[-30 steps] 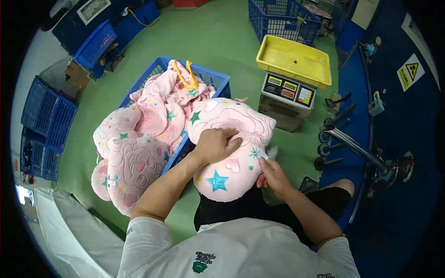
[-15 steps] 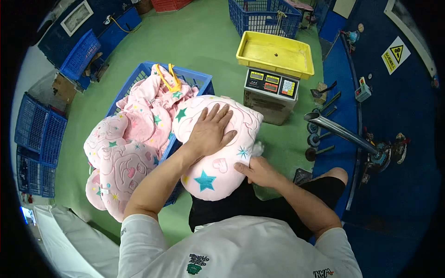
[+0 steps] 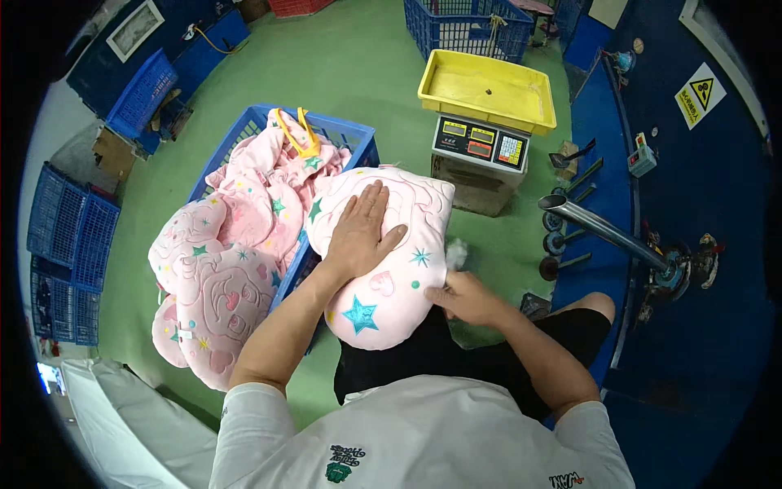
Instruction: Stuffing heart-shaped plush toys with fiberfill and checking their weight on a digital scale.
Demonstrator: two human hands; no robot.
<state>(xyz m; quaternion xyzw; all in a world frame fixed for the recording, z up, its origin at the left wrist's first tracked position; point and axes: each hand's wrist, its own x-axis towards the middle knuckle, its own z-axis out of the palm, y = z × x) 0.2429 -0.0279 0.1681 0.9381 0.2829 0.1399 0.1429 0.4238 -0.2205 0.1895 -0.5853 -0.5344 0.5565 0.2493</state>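
A plump pink plush cushion (image 3: 383, 281), embroidered with stars, a heart and curved lines, rests over my lap. My left hand (image 3: 361, 232) lies flat on its upper face, fingers stretched out and close together, thumb apart. At the cushion's right edge, my right hand (image 3: 468, 297) grips the fabric with the thumb on top; its other fingers are mostly hidden. A tuft of white stuffing (image 3: 456, 254) shows beside that edge, just above my right hand. Left of the cushion stands a blue crate (image 3: 342, 134) heaped with pink plush covers (image 3: 257, 212). Stuffed pink plush pieces (image 3: 220, 314) hang over its near left side.
A yellow tray (image 3: 489, 90) sits on a digital scale (image 3: 481, 147) ahead. To the right, a slanted metal pipe (image 3: 603, 232) juts from a blue machine wall (image 3: 700, 212). Blue crates (image 3: 69, 228) stack at far left; another blue crate (image 3: 468, 33) stands at the back.
The cushion has turned slightly and its right edge has drawn in. My left fingers have come closer together. My right hand has shifted a little right, uncovering a green dot.
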